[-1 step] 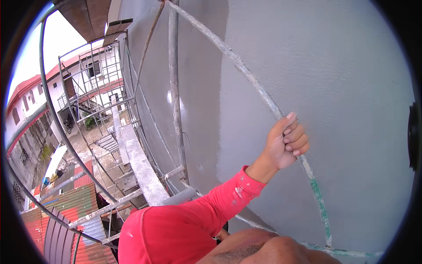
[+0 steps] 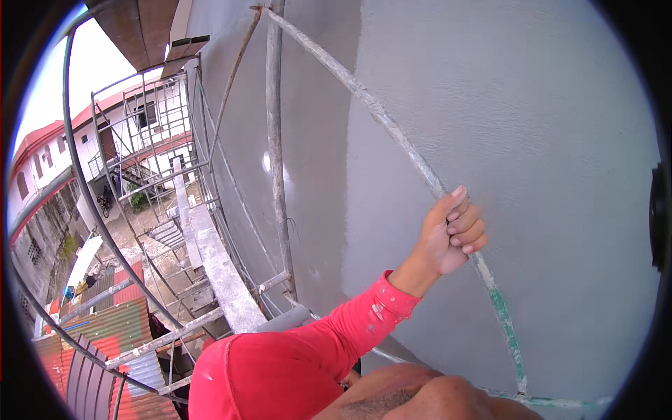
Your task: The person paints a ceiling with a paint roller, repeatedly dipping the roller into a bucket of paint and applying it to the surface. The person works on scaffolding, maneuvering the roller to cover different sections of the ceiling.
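Note:
My left hand point(image 2: 453, 234) is closed round a slanting metal scaffold brace point(image 2: 395, 131), thumb uppermost and fingers curled over it. Paint and plaster spots mark the pipe, with green showing on its lower part. Behind it rises a smooth grey wall point(image 2: 525, 133), darker on its left side. White specks dot the cuff of my red sleeve point(image 2: 350, 318). No right hand can be made out. Under the sleeve shows a small patch of skin point(image 2: 352, 378) that I cannot identify.
An upright scaffold post point(image 2: 275, 154) stands left of the brace. A narrow, stained plank point(image 2: 224, 273) runs away along the wall. More scaffold frames point(image 2: 143, 133), corrugated roofing point(image 2: 126, 315) lower down and a red-roofed building point(image 2: 84, 143) lie to the left.
The whole view has shifted slightly, so my hand and the brace appear a little further left and lower. My left hand keeps its grip on the brace.

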Demonstrator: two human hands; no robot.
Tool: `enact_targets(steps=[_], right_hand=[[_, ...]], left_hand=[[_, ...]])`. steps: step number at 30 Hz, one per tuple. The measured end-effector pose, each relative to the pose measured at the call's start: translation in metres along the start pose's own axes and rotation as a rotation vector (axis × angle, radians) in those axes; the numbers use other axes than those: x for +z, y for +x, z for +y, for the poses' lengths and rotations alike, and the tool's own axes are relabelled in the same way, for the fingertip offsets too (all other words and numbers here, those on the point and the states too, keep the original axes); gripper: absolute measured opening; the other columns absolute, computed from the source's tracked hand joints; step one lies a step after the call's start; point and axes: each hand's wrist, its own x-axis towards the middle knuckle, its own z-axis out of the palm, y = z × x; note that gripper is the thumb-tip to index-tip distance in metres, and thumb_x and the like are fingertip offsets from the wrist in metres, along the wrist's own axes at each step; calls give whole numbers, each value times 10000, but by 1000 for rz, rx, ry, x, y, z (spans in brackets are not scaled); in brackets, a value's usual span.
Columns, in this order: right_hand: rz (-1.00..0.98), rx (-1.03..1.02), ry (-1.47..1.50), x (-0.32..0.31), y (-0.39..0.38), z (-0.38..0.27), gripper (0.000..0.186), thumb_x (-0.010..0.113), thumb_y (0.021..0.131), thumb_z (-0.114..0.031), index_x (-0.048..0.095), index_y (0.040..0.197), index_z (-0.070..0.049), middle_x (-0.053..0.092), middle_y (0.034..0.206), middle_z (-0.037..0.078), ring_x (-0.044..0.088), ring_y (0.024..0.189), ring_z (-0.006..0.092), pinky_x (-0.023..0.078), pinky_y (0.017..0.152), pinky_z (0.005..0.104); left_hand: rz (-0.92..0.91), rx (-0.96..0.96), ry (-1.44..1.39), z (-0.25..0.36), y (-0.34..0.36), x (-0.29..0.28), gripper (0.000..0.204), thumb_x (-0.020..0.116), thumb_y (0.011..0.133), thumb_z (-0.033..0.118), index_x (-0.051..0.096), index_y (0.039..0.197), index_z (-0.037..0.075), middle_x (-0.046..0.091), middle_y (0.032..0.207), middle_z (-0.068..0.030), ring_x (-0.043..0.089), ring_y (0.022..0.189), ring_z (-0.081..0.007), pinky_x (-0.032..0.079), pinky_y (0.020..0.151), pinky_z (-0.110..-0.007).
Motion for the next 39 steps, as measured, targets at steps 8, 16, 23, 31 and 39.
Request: enact_targets(steps=[8, 16, 23, 31, 39], right_hand=[[52, 32, -7, 3, 7, -2, 260, 753, 798, -200, 647, 937, -8, 653, 724, 97, 622, 609, 184, 490, 567, 338], [79, 65, -43, 4, 2, -4, 262, 752, 795, -199, 646, 935, -6, 654, 726, 101, 621, 612, 189, 489, 568, 342], [88, 81, -77, 5, -2, -4, 263, 751, 792, -199, 645, 934, -4, 654, 728, 105, 621, 614, 192, 488, 570, 345], [117, 78, -92, -2, -9, -2, 265, 750, 789, -198, 643, 932, -3, 654, 731, 109, 621, 616, 197, 487, 571, 349], [164, 39, -123, -24, -14, -6, 266, 749, 786, -197, 642, 930, -1, 654, 733, 113, 621, 618, 201, 486, 573, 352]], left_hand=[[-41, -18, -18, 2, 0, -1, 423, 468, 1036, 336, 351, 658, 188, 267, 525, 59, 268, 456, -85, 313, 462, -274], [-24, -58, -47, 2, -2, -2, 435, 507, 1025, 330, 351, 648, 178, 265, 532, 52, 282, 467, -94, 319, 480, -289], [-27, -58, -47, 3, -3, 0, 462, 547, 1006, 331, 323, 631, 181, 253, 530, 40, 274, 472, -97, 311, 484, -293], [-11, -49, -77, 1, -3, 1, 457, 552, 999, 330, 332, 628, 181, 239, 518, 48, 263, 461, -97, 300, 481, -288], [-20, -6, -58, -1, 1, -2, 431, 502, 1026, 333, 347, 652, 187, 255, 517, 64, 259, 445, -85, 296, 460, -279]])
